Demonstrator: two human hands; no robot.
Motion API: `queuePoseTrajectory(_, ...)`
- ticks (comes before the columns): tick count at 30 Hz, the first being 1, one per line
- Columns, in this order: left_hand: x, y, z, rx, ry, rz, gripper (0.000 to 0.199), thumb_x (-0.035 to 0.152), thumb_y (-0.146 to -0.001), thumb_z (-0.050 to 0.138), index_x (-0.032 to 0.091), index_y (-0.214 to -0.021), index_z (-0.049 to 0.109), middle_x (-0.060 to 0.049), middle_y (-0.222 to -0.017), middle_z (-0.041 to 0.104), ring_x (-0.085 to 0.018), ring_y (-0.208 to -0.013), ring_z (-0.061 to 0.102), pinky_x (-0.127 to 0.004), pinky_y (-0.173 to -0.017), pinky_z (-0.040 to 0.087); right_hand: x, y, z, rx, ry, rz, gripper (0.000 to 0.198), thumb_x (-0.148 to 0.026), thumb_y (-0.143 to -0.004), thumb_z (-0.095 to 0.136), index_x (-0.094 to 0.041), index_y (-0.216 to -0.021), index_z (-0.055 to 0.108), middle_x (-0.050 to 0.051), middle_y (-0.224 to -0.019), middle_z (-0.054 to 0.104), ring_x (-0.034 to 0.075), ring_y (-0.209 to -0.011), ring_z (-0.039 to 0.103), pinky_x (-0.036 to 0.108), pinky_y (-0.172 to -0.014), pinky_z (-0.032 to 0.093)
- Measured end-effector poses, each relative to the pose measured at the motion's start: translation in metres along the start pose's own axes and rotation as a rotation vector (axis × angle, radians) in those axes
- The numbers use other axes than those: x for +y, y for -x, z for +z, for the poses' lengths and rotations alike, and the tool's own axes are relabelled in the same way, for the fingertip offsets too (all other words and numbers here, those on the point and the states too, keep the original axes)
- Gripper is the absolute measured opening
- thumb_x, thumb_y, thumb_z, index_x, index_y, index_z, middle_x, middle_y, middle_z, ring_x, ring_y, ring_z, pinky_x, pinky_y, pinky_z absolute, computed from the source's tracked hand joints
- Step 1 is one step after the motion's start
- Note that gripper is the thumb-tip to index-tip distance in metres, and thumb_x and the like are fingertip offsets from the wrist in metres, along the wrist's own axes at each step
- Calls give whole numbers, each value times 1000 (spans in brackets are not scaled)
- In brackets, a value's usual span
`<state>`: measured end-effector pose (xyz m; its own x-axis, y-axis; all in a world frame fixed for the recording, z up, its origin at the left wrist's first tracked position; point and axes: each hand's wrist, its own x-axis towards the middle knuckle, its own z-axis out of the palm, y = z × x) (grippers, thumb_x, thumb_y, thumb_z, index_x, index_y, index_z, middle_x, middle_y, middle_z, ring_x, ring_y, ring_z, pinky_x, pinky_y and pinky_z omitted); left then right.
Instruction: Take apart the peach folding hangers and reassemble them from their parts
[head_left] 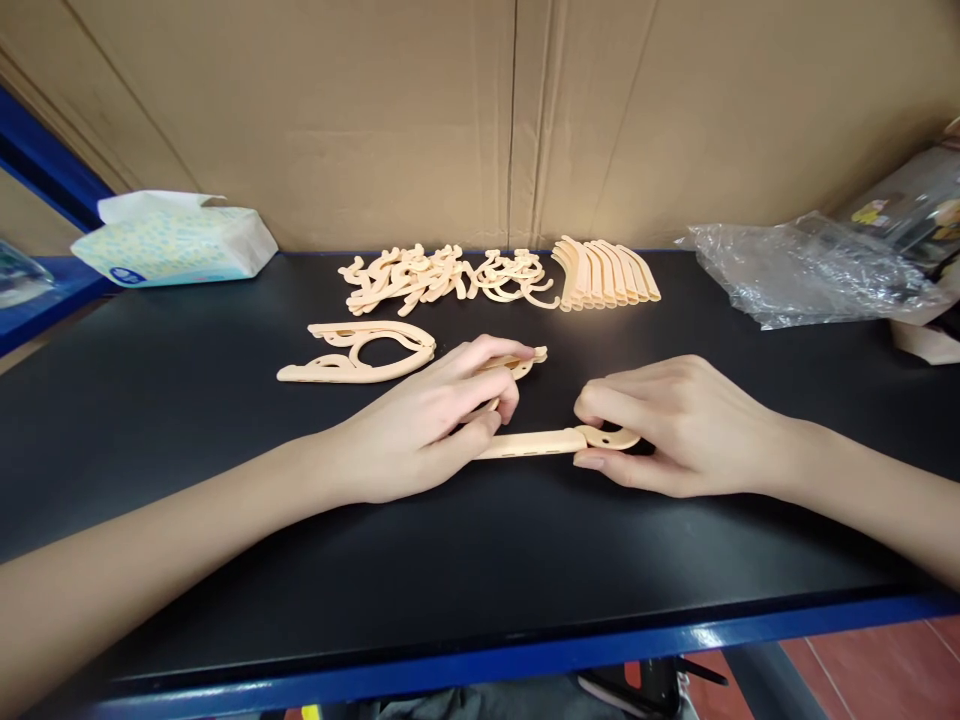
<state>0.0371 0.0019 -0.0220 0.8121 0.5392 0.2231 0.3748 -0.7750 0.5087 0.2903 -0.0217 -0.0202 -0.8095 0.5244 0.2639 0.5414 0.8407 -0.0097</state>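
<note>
A peach plastic folding-hanger piece (532, 443) lies low over the black tabletop between my hands. My left hand (435, 425) is closed on its left end, thumb along the near side. On its right end, a curved part with a small hole shows where my right hand (682, 425) pinches it between thumb and curled fingers. Another peach part (525, 362) sticks out beyond my left fingers; whether it joins the held piece is hidden. To the left of that hand rests a folded hanger (337, 374), its two arms side by side around an oval gap.
Along the back lie a heap of short hanger parts (409, 278), several hooks (514, 275) and a row of curved arms (607, 275). A tissue pack (180, 240) stands back left. Clear plastic bags (810, 270) lie back right. A cardboard wall (405, 120) rises behind; a blue edge (525, 660) borders the front.
</note>
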Motion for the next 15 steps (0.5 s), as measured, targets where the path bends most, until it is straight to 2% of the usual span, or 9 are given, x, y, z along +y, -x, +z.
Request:
queuePoseTrajectory(2, -1, 0, -1, -18, -4, -17, 13, 14, -90, 40, 19, -88, 52, -7, -141, 41, -22, -119, 47, -32, -95, 44, -2, 0, -2, -28, -105, 23, 18, -33, -93, 46, -21, -80, 46, -4, -64, 50, 10, -52, 38, 24, -51, 25)
queuePoseTrajectory(7, -1, 0, -1, -7, 57, -62, 16, 8, -82, 43, 20, -91, 48, -6, -137, 41, -18, -102, 56, -25, -68, 52, -11, -2, -5, -58, -252, 7, 8, -16, -80, 53, -20, -79, 46, -4, -68, 49, 10, -59, 39, 25, -58, 30)
queuePoseTrajectory(9, 1, -1, -1, -3, 57, -103, 15, 8, -82, 43, 20, -90, 46, -6, -137, 40, -19, -106, 56, -27, -71, 54, -13, -4, -6, -75, -299, -15, 10, -12, -75, 54, -19, -79, 48, -3, -69, 50, 10, -62, 40, 25, -60, 31)
queuePoseTrajectory(11, 3, -1, -1, -3, 50, -151, 14, 8, -83, 45, 21, -89, 45, -5, -138, 39, -22, -119, 50, -31, -82, 55, -15, -6, -7, -89, -319, -25, 9, -11, -75, 54, -19, -79, 51, -1, -75, 53, 12, -66, 41, 27, -65, 33)
queuePoseTrajectory(13, 4, -1, -1, 3, 56, -176, 15, 9, -83, 48, 21, -90, 45, -4, -137, 39, -24, -131, 41, -35, -92, 53, -14, -6, -9, -98, -335, -16, 9, -12, -76, 55, -18, -81, 55, 3, -87, 57, 14, -77, 46, 29, -73, 36)
queuePoseTrajectory(15, 4, -1, -1, 13, 70, -179, 14, 10, -84, 49, 22, -91, 45, -4, -136, 40, -23, -135, 37, -36, -96, 52, -14, -6, -11, -91, -358, -6, 11, -11, -76, 56, -19, -83, 59, 6, -103, 57, 17, -93, 50, 32, -85, 37)
